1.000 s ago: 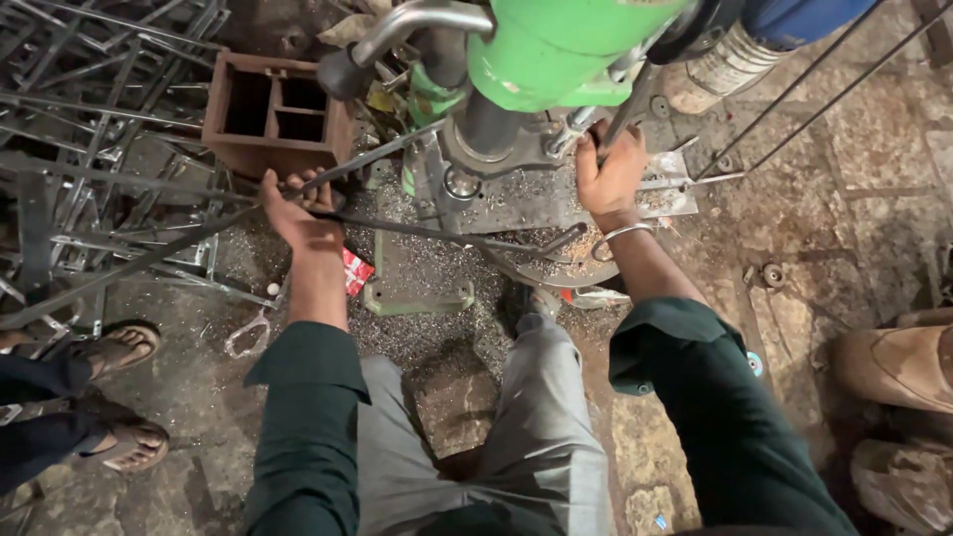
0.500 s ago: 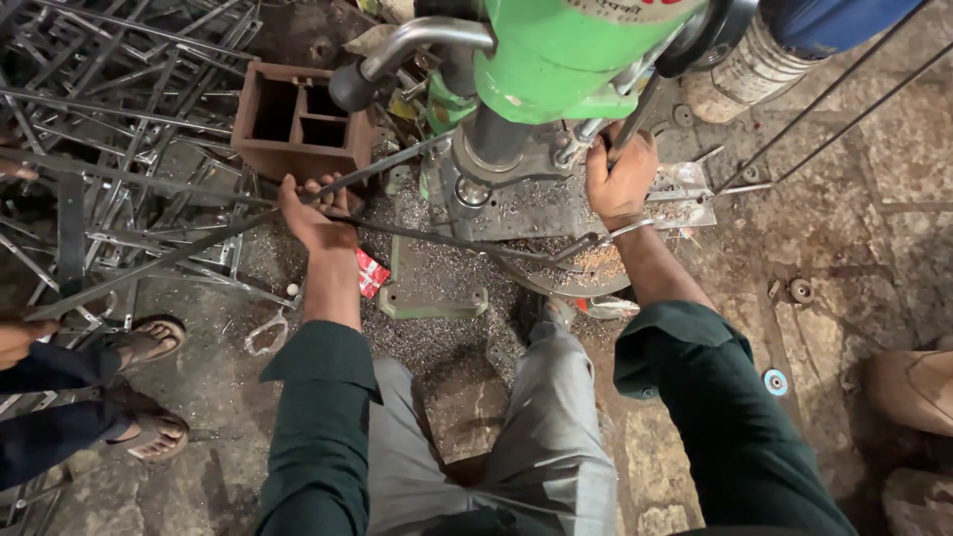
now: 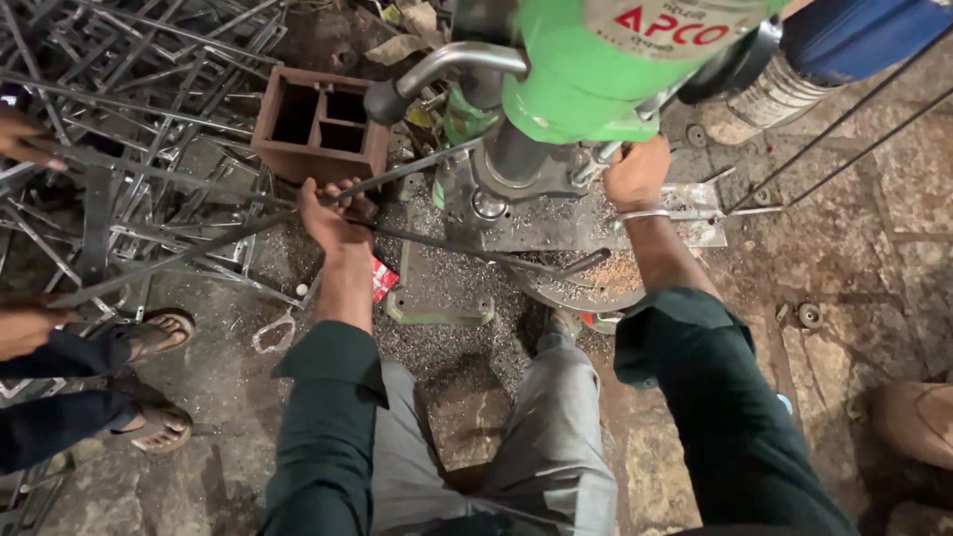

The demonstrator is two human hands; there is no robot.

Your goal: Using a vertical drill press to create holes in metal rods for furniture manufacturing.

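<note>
Stone floor (image 3: 854,248) gritty with metal filings; scrap frames (image 3: 129,129) heaped nearby. Left hand (image 3: 333,213) closed around long steel rod (image 3: 189,248). Right hand (image 3: 635,174) clasps feed lever (image 3: 601,154) under green drill press (image 3: 586,79).

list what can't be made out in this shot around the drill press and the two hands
Head view only:
- Drill bit and contact point: hidden under the green drill head.
- Right hand: its fingers go behind the machine, so what it grips is unclear.
- Long metal bar in the left hand: its far end is lost in the scrap pile.
- Blue motor: cut off by the top edge.
- Another person's hand: cut off by the left edge.
</note>
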